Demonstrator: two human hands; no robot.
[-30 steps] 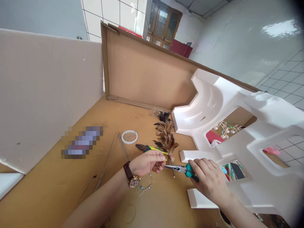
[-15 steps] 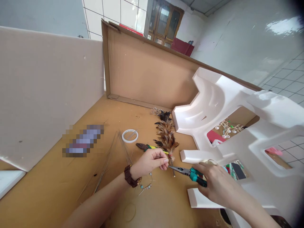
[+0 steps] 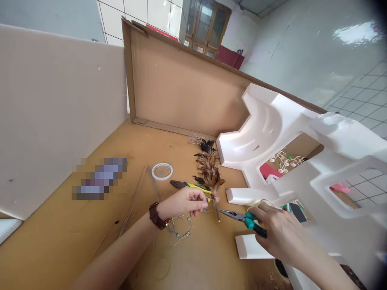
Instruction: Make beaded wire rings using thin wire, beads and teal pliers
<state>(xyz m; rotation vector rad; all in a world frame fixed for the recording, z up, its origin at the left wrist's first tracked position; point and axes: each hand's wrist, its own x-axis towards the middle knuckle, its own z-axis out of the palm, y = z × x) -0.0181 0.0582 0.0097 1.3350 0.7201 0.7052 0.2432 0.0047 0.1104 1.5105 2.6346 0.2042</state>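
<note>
My left hand (image 3: 190, 202) is closed in a pinch near the middle of the table. Below its palm hangs a thin loop of beaded wire (image 3: 183, 234), seemingly held by the fingers; the grip itself is too fine to see clearly. In my right hand (image 3: 273, 223) are needle-nose pliers (image 3: 242, 217) with teal and black handles. Their jaw tips point left, a short way from my left fingertips. Just behind lies a brown feather bundle (image 3: 210, 171) with a bare stick end. Yellow-and-green-handled pliers (image 3: 193, 187) lie partly behind my left hand.
A white ring-shaped roll (image 3: 153, 172) and several thin wires (image 3: 133, 205) lie left on the table (image 3: 105, 249). A large white moulded foam piece (image 3: 305, 169) stands at right. A cardboard wall (image 3: 184, 80) rises behind; a pale panel (image 3: 60, 100) stands left. A pixelated object (image 3: 101, 177) lies nearby.
The plier tips and my left fingertips, close together earlier, are now a little apart. The whole view has shifted slightly to the left.
</note>
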